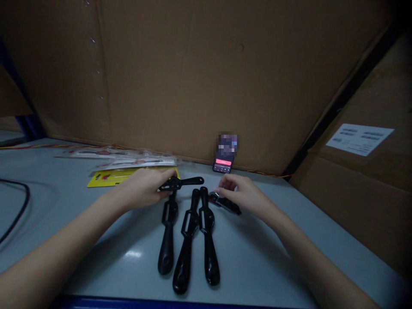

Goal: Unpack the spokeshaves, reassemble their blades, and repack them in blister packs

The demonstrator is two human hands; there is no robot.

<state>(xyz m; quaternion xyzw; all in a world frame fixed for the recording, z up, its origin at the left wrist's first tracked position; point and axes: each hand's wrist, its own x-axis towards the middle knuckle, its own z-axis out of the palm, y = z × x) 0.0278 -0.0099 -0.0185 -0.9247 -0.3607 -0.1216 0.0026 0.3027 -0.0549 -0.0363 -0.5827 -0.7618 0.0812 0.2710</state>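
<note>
Black metal or plastic, it is hard to say which, makes up the spokeshave-like tool in the left hand, whose thumb and fingers close on its slotted body, one handle pointing right above the tabletop. The right hand curls at a smaller dark tool with a shiny end, thumb near the fingertips; whether it is pinched or merely touched, I cannot tell. For good handling, I would grip by the body's sides, clear of any cutting edge, and steady the free handle. Between and below the hands, three matching black tools lie with handles towards the wearer. Beyond the left hand are a yellow card with partly covered black print and clear-wrapped white packs. The white label on the cardboard carries barcode-like lines; no brand or writing is legible.
</note>
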